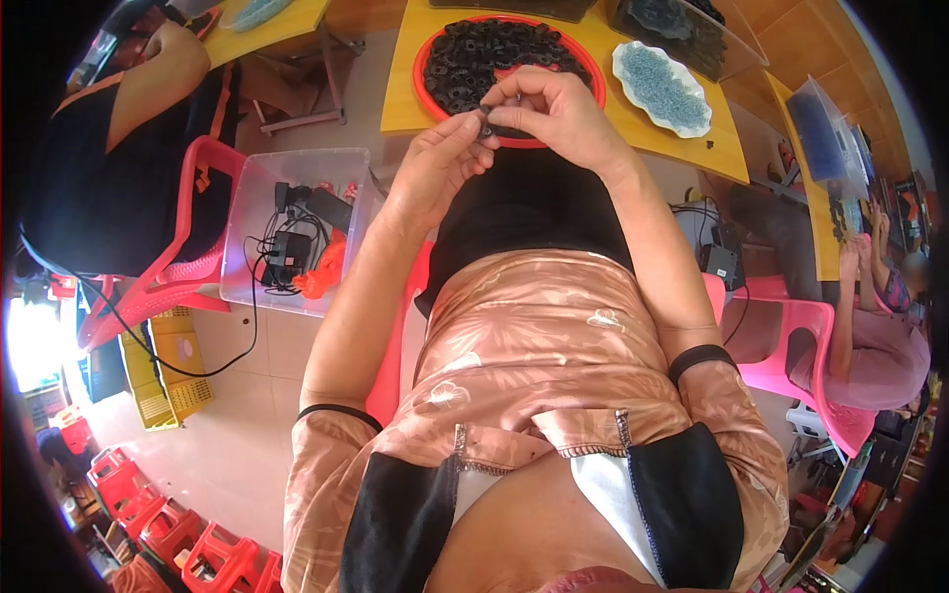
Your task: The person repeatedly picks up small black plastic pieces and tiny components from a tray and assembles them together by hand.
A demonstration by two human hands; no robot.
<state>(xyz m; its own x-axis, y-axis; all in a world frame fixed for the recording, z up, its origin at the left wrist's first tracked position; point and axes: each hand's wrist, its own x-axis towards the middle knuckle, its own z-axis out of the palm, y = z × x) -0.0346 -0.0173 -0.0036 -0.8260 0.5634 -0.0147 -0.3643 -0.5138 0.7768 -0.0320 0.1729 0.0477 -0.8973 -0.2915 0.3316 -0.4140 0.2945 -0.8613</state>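
Note:
Over the near rim of a red round tray (419,83), my two hands meet with their fingertips close together. My left hand (440,163) pinches a small black part (485,129) between thumb and fingers. The thumb and index finger of my right hand (563,119) are closed in a pinch against that part; whatever lies between them is too small to make out. Many similar black parts (479,54) fill the tray. To its right, a white scalloped dish (704,121) holds a heap of small blue-grey metal pieces (660,87), perhaps screws.
The tray and dish stand on a yellow table (727,158). Left of me, a clear plastic bin (297,168) holds cables, black adapters and an orange bag. A person sits on a pink chair (188,198) at far left, another at right. Red stools (213,553) stand lower left.

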